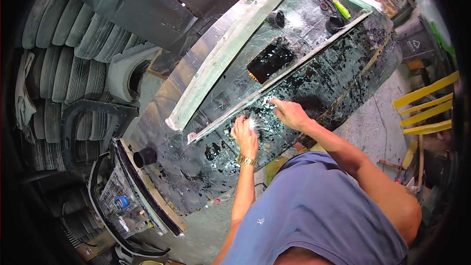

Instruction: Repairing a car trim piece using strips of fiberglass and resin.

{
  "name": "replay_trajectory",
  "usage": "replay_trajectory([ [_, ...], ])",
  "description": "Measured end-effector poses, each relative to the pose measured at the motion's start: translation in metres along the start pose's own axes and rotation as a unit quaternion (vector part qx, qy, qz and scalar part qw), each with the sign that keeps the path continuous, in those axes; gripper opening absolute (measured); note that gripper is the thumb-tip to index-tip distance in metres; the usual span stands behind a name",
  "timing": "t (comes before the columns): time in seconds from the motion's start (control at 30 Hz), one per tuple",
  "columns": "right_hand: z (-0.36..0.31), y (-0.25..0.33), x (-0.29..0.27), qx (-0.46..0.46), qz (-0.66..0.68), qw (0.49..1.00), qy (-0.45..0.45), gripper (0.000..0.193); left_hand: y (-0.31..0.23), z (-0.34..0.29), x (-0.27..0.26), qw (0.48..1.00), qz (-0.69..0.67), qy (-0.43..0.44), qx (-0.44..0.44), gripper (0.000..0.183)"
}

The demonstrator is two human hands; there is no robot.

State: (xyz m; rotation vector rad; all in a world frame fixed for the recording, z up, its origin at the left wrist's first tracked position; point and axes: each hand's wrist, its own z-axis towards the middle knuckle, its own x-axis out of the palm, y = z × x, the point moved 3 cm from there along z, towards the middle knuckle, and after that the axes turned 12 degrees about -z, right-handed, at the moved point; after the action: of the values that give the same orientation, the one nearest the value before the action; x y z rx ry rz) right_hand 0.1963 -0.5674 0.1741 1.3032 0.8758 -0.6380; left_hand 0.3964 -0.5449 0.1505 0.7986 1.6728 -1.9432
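Observation:
My left hand, with a metal-band watch at the wrist, is low over the dark, resin-spotted table. Its fingers curl in beside a tuft of white fibres that fans out to the right and seems held at the thumb side. To the right, my right hand has its index finger stretched out and the thumb apart from it. That fingertip is at a small white scrap on the tabletop. Just beyond both hands runs a long narrow strip, lying diagonally.
A wide pale curved moulding lies farther back. Near it are a black rectangular patch, black round cups, scissors and a green-handled tool. Tyres are stacked at left; yellow slats stand at right.

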Motion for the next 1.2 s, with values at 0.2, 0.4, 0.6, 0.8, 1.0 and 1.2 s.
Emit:
replay_trajectory([
  [0.2, -0.018, 0.029, 0.049, 0.034, 0.432, 0.894, 0.112, 0.027, -0.018, -0.006, 0.008, 0.827, -0.51, -0.07, -0.228, 0.044],
  [0.4, -0.01, 0.038, 0.049, 0.089, 0.48, 0.843, 0.226, 0.02, -0.029, 0.003, 0.008, 0.624, -0.738, -0.092, -0.239, 0.038],
  [0.6, -0.01, 0.037, 0.045, 0.071, 0.446, 0.882, 0.136, 0.017, -0.038, 0.004, 0.014, 0.635, -0.73, -0.127, -0.219, 0.041],
  [0.8, -0.025, 0.036, 0.008, 0.057, 0.405, 0.898, 0.165, 0.014, 0.01, -0.004, 0.004, 0.502, -0.794, -0.268, -0.213, 0.033],
  [1.0, -0.014, 0.025, -0.004, 0.074, 0.467, 0.854, 0.216, 0.016, -0.011, -0.013, 0.008, 0.623, -0.711, -0.22, -0.242, 0.047],
  [1.2, -0.006, 0.036, 0.039, 0.122, 0.426, 0.84, 0.312, 0.022, -0.016, -0.003, 0.019, 0.504, -0.838, -0.147, -0.145, 0.035],
])
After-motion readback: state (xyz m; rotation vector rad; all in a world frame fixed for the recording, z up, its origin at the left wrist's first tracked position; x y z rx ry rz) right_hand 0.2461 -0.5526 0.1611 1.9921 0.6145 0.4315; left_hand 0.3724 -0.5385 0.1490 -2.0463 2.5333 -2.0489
